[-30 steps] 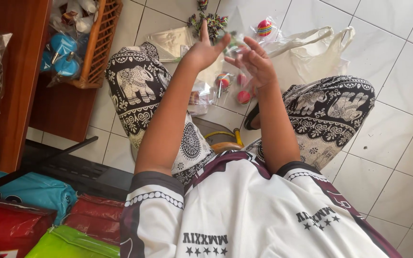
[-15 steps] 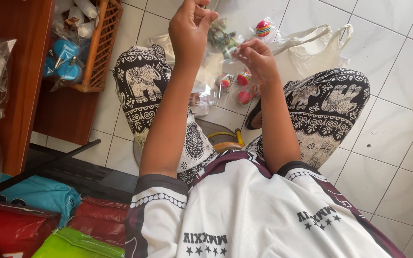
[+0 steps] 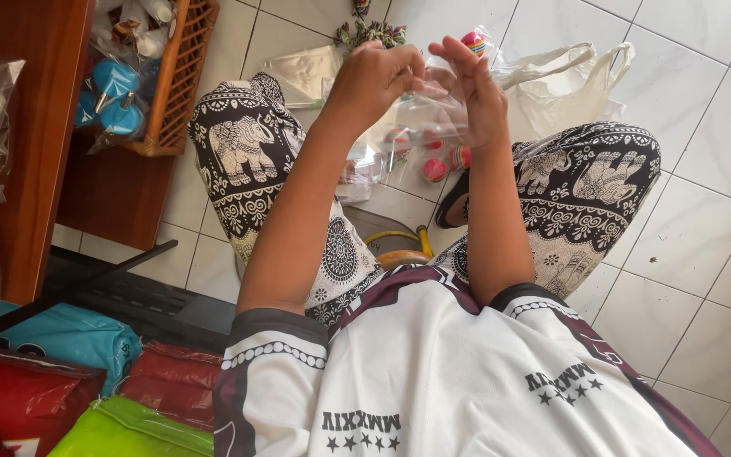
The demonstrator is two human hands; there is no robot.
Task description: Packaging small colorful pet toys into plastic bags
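My left hand [image 3: 371, 80] has come down from the top edge since half a second ago and now meets my right hand [image 3: 473, 89] at 12 o'clock, above my knees. Both grips are pinched on the clear plastic bag [image 3: 423, 108] stretched between them, fingers together on its film. Below it at 6 o'clock, bagged coloured balls [image 3: 433, 169] lie on the tiled floor [image 3: 704, 220]; the white carrier bag [image 3: 568, 89] sits at 3 o'clock.
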